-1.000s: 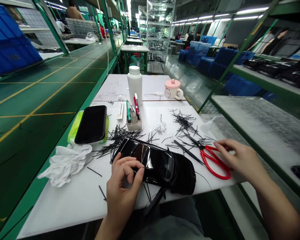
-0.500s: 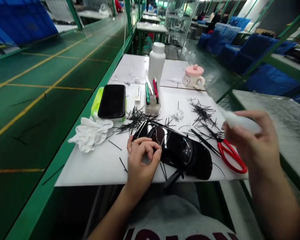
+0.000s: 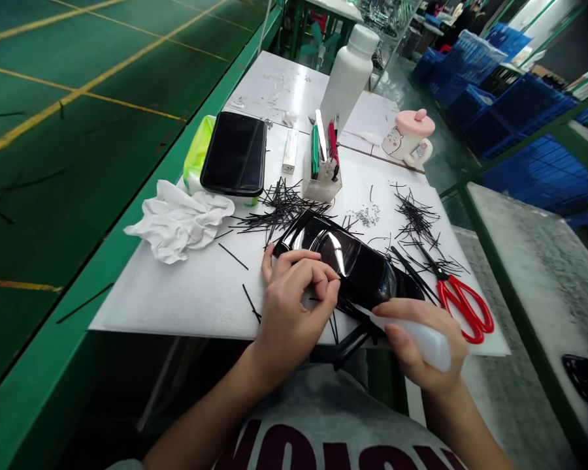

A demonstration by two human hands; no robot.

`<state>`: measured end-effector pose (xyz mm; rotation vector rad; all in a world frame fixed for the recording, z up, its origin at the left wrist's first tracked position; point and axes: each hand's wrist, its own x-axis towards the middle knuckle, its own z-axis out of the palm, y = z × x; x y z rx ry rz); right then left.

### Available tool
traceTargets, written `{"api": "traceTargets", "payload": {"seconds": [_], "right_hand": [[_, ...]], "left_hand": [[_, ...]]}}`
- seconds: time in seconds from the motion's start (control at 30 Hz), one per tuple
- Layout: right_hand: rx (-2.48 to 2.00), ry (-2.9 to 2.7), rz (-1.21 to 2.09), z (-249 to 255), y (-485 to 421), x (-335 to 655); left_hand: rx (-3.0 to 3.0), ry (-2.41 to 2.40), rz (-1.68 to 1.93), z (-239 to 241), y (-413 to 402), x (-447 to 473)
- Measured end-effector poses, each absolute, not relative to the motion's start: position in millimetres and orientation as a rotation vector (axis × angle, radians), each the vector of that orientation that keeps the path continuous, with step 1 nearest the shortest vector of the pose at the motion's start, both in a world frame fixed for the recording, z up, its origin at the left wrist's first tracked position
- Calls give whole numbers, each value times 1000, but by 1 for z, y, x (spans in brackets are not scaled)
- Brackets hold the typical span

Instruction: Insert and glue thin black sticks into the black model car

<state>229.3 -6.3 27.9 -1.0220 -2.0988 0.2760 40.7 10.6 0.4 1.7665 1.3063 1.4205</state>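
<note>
A glossy black model car body lies aslant at the front of the white table. My left hand is closed over its left end, the outer fingers against that end. Its thumb and index fingertip are pinched together at the car's near side; anything tiny between them is too small to make out. My right hand is wrapped round a translucent white squeeze bottle. The bottle's thin tip points left at the car's near lower edge, close to or touching it. Below the car, a black part juts over the table's front edge.
Red-handled scissors and black tweezers lie right of the car. Black strips are piled behind it. A tool holder, white bottle, lidded mug, black tray and crumpled white cloth stand around.
My right hand has brought the squeeze bottle left and down from above the scissors to the car's near side. The left hand keeps its place on the car. The view has tilted down.
</note>
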Motion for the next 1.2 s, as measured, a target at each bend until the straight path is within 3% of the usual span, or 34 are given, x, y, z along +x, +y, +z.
{"api": "traceTargets", "payload": {"seconds": [1.2], "right_hand": [[-1009, -2156, 263, 23, -8, 229]], "left_hand": [[1772, 1300, 1411, 1, 9, 37]]}}
